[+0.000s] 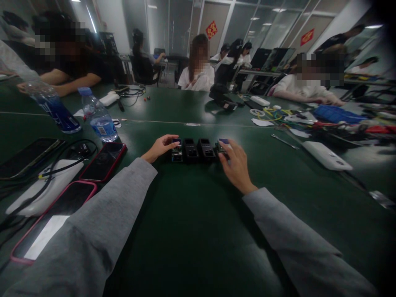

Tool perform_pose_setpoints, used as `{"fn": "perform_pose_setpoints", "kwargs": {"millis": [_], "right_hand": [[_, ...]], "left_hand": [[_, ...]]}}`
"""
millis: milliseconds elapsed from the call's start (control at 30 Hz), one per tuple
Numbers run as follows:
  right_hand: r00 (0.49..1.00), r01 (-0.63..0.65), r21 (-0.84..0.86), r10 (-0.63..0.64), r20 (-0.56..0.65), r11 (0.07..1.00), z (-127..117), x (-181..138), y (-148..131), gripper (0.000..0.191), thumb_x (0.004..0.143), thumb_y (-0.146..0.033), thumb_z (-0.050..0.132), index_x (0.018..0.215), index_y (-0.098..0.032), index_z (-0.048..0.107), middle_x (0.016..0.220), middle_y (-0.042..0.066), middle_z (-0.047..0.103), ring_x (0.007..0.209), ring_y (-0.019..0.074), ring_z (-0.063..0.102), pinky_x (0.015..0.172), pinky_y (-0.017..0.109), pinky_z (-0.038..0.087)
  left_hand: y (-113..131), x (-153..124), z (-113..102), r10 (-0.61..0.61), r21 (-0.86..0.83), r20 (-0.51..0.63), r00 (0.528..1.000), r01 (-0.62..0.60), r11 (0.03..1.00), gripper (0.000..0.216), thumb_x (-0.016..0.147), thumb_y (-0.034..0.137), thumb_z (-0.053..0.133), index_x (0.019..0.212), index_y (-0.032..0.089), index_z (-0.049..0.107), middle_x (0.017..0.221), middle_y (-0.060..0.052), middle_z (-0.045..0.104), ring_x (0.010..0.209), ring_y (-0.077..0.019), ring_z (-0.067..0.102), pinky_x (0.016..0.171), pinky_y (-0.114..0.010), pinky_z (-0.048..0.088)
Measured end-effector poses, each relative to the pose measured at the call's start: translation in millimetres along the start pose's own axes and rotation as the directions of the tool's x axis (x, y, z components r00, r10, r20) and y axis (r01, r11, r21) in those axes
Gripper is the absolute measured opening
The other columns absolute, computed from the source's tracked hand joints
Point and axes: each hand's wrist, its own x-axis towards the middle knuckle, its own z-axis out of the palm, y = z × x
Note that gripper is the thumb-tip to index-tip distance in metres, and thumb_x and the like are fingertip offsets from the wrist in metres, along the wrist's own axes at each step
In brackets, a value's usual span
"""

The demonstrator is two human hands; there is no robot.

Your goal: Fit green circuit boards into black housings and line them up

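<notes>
Four small devices' worth of parts stand in a row on the green table: several pieces, with two black plastic cases (198, 149) in the middle. At the row's left end, my left hand (161, 147) has thumb and fingers closed on a small circuit board (177, 155) with metal ports. My right hand (237, 165) grips another circuit board (223, 142) at the right end, its fingers covering much of it. Both boards appear to rest on the table, beside the cases. Fine details of the cases are too blurred to make out.
At left are a red-edged phone (103, 161), a pink-edged phone (58, 218), a white power bank (43, 189), cables and a water bottle (100, 119). To the right lie a wrench (284, 141), a white power strip (327, 155) and tangled wires. Other people sit across the table.
</notes>
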Motion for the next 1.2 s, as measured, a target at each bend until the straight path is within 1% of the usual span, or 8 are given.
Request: {"fn": "perform_pose_setpoints", "kwargs": {"millis": [167, 433, 667, 767, 867, 1000, 1100, 1200], "right_hand": [[0.986, -0.113, 0.162, 0.091, 0.137, 0.980, 2, -11, 33, 0.057, 0.104, -0.056, 0.046, 0.149, -0.021, 0.049, 0.155, 0.017, 0.047, 0.143, 0.0332, 0.045, 0.115, 0.061, 0.042], [0.979, -0.080, 0.267, 0.025, 0.201, 0.960, 2, -3, 28, 0.050, 0.103, -0.045, 0.049, 0.147, -0.022, 0.050, 0.156, 0.015, 0.046, 0.145, 0.0317, 0.044, 0.120, 0.058, 0.038], [0.999, 0.043, 0.117, -0.044, 0.007, 0.992, -1, 3, -4, 0.049, 0.105, -0.044, 0.046, 0.150, -0.027, 0.043, 0.161, 0.012, 0.039, 0.149, 0.0304, 0.037, 0.120, 0.059, 0.034], [0.985, 0.140, 0.032, -0.143, 0.093, 0.990, 6, 8, -32, 0.049, 0.104, -0.043, 0.047, 0.152, -0.030, 0.041, 0.165, 0.010, 0.033, 0.152, 0.0310, 0.029, 0.122, 0.059, 0.027], [0.986, 0.118, -0.081, -0.107, 0.125, 0.990, 17, 13, -49, 0.058, 0.101, -0.052, 0.053, 0.152, -0.028, 0.041, 0.168, 0.012, 0.024, 0.155, 0.0360, 0.021, 0.124, 0.063, 0.018], [0.985, 0.064, -0.079, -0.050, 0.167, 0.995, 28, 16, -46, 0.068, 0.103, -0.066, 0.040, 0.154, -0.021, 0.038, 0.162, 0.017, 0.035, 0.154, 0.0333, 0.025, 0.124, 0.060, 0.018], [0.972, 0.078, -0.037, -0.068, 0.225, 0.996, 31, 14, -40, 0.066, 0.106, -0.066, 0.023, 0.151, -0.021, 0.041, 0.159, 0.015, 0.043, 0.151, 0.0280, 0.032, 0.126, 0.058, 0.015], [0.967, 0.091, -0.009, -0.086, 0.239, 0.996, 31, 14, -40, 0.065, 0.107, -0.065, 0.019, 0.151, -0.022, 0.042, 0.160, 0.013, 0.042, 0.152, 0.0256, 0.032, 0.126, 0.058, 0.011]], "left_hand": [[-9, 4, -1, 0.017, -0.021, -0.015, 1.000, -0.018, 1.000, 0.054, 0.082, 0.046, 0.079, 0.127, 0.019, 0.067, 0.131, -0.013, 0.068, 0.119, -0.0266, 0.064, 0.108, -0.049, 0.046], [-13, 6, -1, 0.022, -0.039, -0.022, 1.000, -0.023, 0.999, 0.052, 0.082, 0.045, 0.079, 0.125, 0.019, 0.068, 0.129, -0.012, 0.069, 0.119, -0.0262, 0.065, 0.108, -0.047, 0.046], [-9, 5, 1, 0.012, -0.071, -0.062, 0.998, -0.017, 0.997, 0.044, 0.085, 0.044, 0.076, 0.121, 0.021, 0.070, 0.130, -0.011, 0.071, 0.123, -0.0262, 0.064, 0.110, -0.046, 0.045], [-5, 4, 3, -0.012, -0.089, -0.090, 0.996, 0.004, 0.996, 0.038, 0.088, 0.043, 0.073, 0.119, 0.021, 0.071, 0.130, -0.010, 0.071, 0.123, -0.0264, 0.064, 0.108, -0.045, 0.047], [-4, 4, 4, -0.013, -0.118, -0.108, 0.994, 0.000, 0.993, 0.038, 0.087, 0.043, 0.074, 0.117, 0.019, 0.071, 0.129, -0.011, 0.071, 0.122, -0.0261, 0.065, 0.107, -0.043, 0.047], [-6, 5, 4, -0.002, -0.126, -0.111, 0.994, -0.012, 0.992, 0.040, 0.087, 0.044, 0.074, 0.117, 0.019, 0.071, 0.129, -0.012, 0.071, 0.121, -0.0257, 0.065, 0.106, -0.043, 0.047], [-7, 5, 3, -0.008, -0.132, -0.098, 0.995, -0.005, 0.991, 0.040, 0.087, 0.045, 0.074, 0.118, 0.020, 0.071, 0.130, -0.011, 0.071, 0.122, -0.0255, 0.065, 0.108, -0.044, 0.047], [-6, 5, 3, -0.013, -0.133, -0.104, 0.994, -0.001, 0.991, 0.040, 0.087, 0.045, 0.075, 0.118, 0.020, 0.071, 0.129, -0.010, 0.072, 0.122, -0.0258, 0.065, 0.110, -0.044, 0.045]]}}
